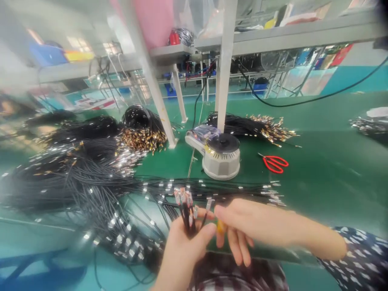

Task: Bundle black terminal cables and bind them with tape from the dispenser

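My left hand (189,246) is closed around a small bunch of black cables (185,216), whose silvery and coppery metal ends point upward. One cable (207,212) leans apart from the others toward my right hand. Just right of the bunch, my right hand (245,226) has its fingers stretched downward and loosely apart. A small yellow patch (220,227) shows at its index finger; whether it is wrapped on or held, I cannot tell. Beyond my hands, a long row of black cables (209,188) lies across the green bench.
A round white tape dispenser (222,163) with a black disc stands mid-bench. Red-handled scissors (274,163) lie to its right. Large black cable bundles (87,157) crowd the left; another bundle (251,127) lies behind. White shelf posts (224,68) rise from the bench.
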A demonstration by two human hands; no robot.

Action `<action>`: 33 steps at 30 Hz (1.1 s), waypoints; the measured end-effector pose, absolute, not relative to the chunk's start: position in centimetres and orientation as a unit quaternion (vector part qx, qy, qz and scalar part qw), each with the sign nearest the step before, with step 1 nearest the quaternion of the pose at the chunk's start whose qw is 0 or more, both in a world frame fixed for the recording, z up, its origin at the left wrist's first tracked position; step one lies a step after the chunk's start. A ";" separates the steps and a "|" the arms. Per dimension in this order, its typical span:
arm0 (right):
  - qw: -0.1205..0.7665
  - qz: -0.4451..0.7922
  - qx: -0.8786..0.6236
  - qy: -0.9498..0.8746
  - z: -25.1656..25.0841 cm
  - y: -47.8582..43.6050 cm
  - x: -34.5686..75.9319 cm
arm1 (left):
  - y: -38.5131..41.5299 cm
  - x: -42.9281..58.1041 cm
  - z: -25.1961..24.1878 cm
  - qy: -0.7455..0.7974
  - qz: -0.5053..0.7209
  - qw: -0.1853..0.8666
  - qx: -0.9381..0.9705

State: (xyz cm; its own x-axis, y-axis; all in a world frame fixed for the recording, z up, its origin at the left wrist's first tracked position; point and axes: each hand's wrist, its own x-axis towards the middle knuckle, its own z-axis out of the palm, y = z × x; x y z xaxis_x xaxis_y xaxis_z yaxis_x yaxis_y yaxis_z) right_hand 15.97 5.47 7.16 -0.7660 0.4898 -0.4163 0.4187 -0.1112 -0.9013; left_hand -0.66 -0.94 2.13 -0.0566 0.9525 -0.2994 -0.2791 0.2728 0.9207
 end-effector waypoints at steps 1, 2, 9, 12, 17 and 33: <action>0.024 0.654 -0.344 -0.674 7.3 5.3 16.0 | -0.9 -0.7 2.2 0.528 0.500 0.600 0.333; 0.023 0.646 -0.346 -0.680 7.3 5.2 16.0 | -0.9 -0.7 2.2 0.535 0.492 0.597 0.340; 0.108 0.644 -0.400 -0.643 5.2 5.4 15.8 | -1.0 -0.8 2.2 0.523 0.523 0.603 0.297; 0.258 0.654 -0.422 -0.572 3.5 4.6 14.8 | -1.0 -0.9 2.1 0.517 0.551 0.599 0.264; 0.412 0.652 -0.423 -0.476 1.6 2.7 13.0 | -1.2 -0.5 2.2 0.519 0.573 0.591 0.230; 0.478 0.640 -0.353 -0.487 4.0 4.5 12.1 | -1.8 -0.8 2.8 0.511 0.566 0.591 0.263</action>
